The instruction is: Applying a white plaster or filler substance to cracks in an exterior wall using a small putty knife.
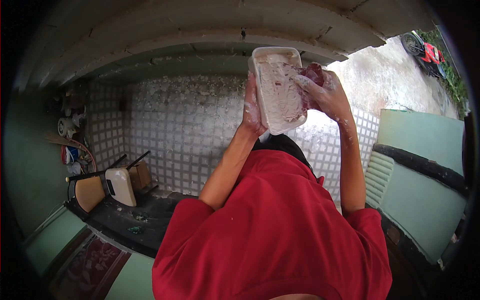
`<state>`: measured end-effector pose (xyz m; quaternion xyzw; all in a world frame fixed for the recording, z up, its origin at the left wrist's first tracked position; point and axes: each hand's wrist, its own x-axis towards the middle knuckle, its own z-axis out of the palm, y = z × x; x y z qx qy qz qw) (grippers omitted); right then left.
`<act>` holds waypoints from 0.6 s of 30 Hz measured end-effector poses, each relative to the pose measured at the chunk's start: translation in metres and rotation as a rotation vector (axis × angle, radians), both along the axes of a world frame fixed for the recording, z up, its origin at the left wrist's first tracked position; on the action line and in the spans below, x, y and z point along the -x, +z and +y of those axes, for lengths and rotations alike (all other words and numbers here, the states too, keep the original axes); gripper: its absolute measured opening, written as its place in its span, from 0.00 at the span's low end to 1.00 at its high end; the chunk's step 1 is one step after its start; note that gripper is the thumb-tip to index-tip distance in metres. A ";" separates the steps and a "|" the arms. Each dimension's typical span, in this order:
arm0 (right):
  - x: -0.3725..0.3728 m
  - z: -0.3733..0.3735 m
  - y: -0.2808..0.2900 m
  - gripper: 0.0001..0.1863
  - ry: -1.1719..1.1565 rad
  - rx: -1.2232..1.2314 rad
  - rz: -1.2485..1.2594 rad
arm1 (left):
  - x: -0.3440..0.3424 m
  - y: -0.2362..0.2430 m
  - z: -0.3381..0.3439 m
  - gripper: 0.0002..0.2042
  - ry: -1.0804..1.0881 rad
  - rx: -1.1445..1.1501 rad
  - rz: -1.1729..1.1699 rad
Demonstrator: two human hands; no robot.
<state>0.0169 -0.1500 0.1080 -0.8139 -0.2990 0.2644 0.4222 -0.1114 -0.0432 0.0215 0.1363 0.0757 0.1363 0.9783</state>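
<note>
The left hand (252, 107) clasps the white tub (276, 49), at far middle, by its left side (probably for steadying it); the right hand (330, 95) grasps a dark red piece (313, 73) by the tub's right rim.

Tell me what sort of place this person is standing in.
Probably a house's porch or terrace: it has a checked tile floor and a pale green wall, and opens at the far right onto daylight, with a red motorbike outside.
</note>
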 end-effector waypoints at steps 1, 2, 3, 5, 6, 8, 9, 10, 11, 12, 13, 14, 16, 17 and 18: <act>-0.002 -0.003 -0.004 0.20 0.001 0.003 0.002 | 0.001 0.001 -0.001 0.40 0.000 -0.013 0.024; -0.006 -0.008 -0.012 0.23 0.129 0.096 -0.109 | 0.002 0.002 -0.002 0.40 0.000 -0.025 0.049; -0.007 -0.008 -0.013 0.26 0.259 0.186 -0.222 | 0.002 0.002 -0.003 0.40 0.002 -0.024 0.050; -0.001 -0.004 -0.015 0.23 0.181 0.090 -0.223 | 0.001 0.003 -0.004 0.39 0.013 -0.098 0.088; 0.003 -0.002 -0.015 0.21 0.095 -0.004 -0.225 | 0.001 0.002 -0.005 0.39 0.009 -0.096 0.089; 0.004 -0.003 -0.022 0.21 0.081 -0.002 -0.196 | 0.001 -0.002 -0.007 0.39 -0.018 -0.047 0.051; 0.004 -0.003 -0.025 0.21 0.072 -0.006 -0.168 | 0.000 -0.005 -0.008 0.39 -0.020 -0.047 0.052; 0.004 -0.003 -0.027 0.21 0.071 -0.006 -0.167 | -0.002 -0.008 -0.009 0.39 -0.018 -0.040 0.060; 0.004 -0.003 -0.027 0.21 0.077 -0.034 -0.207 | -0.004 -0.009 -0.009 0.39 -0.015 -0.034 0.069; 0.004 -0.004 -0.028 0.21 0.080 -0.061 -0.247 | -0.004 -0.009 -0.010 0.39 -0.019 -0.034 0.070; 0.002 -0.005 -0.030 0.21 0.077 -0.062 -0.245 | -0.005 -0.007 -0.010 0.39 -0.019 -0.036 0.066; 0.000 -0.005 -0.031 0.20 0.103 -0.060 -0.189 | -0.006 -0.006 -0.011 0.39 -0.019 -0.038 0.061; -0.003 -0.006 -0.028 0.20 0.133 -0.067 -0.135 | -0.009 -0.007 -0.011 0.39 -0.018 -0.043 0.065; -0.005 -0.007 -0.021 0.19 0.158 -0.030 -0.104 | -0.010 -0.008 -0.012 0.39 -0.017 -0.045 0.069; -0.005 -0.007 -0.017 0.18 0.181 0.004 -0.074 | -0.011 -0.007 -0.013 0.39 -0.018 -0.054 0.067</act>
